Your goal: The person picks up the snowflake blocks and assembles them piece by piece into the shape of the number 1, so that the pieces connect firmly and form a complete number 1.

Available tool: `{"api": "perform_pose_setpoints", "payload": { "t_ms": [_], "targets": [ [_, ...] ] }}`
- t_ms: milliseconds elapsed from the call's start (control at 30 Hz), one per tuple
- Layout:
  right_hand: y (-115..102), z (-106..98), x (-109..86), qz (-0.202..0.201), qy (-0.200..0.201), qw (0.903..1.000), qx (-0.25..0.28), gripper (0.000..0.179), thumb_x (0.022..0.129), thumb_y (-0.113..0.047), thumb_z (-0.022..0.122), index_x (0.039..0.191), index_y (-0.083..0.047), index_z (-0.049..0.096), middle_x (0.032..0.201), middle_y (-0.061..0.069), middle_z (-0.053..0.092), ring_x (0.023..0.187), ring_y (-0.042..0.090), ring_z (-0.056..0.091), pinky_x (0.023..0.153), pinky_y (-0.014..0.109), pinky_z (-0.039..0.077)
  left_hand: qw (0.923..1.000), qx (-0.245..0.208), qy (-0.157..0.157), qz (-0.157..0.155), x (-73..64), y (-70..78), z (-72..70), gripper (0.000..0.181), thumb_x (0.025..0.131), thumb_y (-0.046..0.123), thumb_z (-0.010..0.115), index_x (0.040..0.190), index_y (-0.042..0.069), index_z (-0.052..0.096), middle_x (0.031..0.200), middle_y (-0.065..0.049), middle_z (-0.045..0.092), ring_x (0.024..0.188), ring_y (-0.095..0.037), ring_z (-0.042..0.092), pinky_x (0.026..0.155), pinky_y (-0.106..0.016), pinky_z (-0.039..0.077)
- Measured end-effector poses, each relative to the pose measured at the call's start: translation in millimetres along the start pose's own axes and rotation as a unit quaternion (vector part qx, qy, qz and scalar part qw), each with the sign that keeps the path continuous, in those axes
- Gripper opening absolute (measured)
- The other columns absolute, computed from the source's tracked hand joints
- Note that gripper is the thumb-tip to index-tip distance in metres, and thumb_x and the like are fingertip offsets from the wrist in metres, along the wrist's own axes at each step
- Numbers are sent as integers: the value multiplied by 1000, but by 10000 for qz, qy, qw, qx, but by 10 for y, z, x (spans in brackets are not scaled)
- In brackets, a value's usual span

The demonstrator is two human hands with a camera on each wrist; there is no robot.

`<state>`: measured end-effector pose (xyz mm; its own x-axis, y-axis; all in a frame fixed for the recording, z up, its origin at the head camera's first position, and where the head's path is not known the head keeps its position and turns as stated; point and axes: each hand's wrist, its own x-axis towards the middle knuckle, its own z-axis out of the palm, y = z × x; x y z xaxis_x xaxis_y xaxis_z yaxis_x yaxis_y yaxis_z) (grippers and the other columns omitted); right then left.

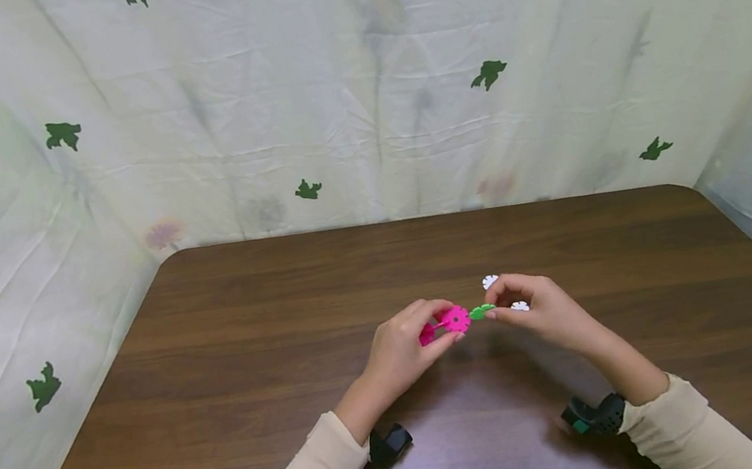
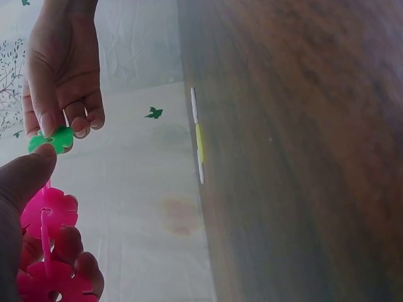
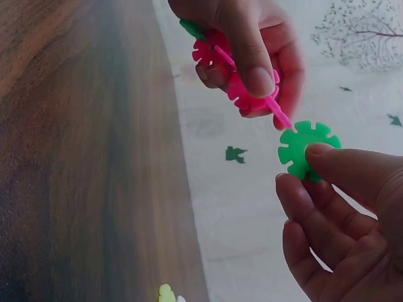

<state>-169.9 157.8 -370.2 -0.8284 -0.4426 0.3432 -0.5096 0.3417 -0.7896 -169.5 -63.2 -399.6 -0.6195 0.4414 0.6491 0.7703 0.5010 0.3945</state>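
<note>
My left hand [image 1: 398, 347] grips a chain of pink notched discs [image 1: 456, 320] between thumb and fingers. Neighbouring discs slot together at right angles, and a second green piece [image 3: 192, 29] shows at the chain's far end in the right wrist view. Thumb and forefinger of my right hand [image 1: 549, 313] pinch a green notched disc [image 3: 299, 141]. The edge of that green disc meets the notched edge of the last pink disc, which is seen edge-on in the right wrist view. Both hands are raised over the table, and part of the chain is hidden by the left fingers.
Two white notched discs [image 1: 490, 282] are visible around the right hand on the brown wooden table [image 1: 268, 302]. The left wrist view has a white and yellow strip [image 2: 199, 141] on the tabletop. A pale curtain [image 1: 319, 70] with green leaf shapes surrounds the table.
</note>
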Motion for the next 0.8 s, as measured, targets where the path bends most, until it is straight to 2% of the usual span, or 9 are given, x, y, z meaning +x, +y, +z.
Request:
{"api": "perform_pose_setpoints", "payload": {
  "t_ms": [200,500,800],
  "targets": [
    [57,17,-14,-112,108,9999,-26,10,78,-6,68,85,-11,62,77,-2,59,69,14,55,64,30,47,10000,-27,-4,73,1,6,-4,31,74,27,75,98,10,64,86,5,61,67,-2,52,58,-13,42],
    [58,52,-21,-462,227,9987,-62,14,76,1,69,81,-11,64,77,-4,60,71,12,56,64,27,47,9995,-2,5,318,-2,13,-8,31,73,23,75,98,9,65,83,5,60,64,0,47,55,-12,39],
    [88,108,-12,-853,532,9949,-22,16,71,6,70,79,-7,66,74,1,62,68,11,56,57,24,46,9996,22,-33,281,5,8,-25,32,72,24,76,98,9,66,85,5,61,66,-1,49,57,-14,40]
  ]
}}
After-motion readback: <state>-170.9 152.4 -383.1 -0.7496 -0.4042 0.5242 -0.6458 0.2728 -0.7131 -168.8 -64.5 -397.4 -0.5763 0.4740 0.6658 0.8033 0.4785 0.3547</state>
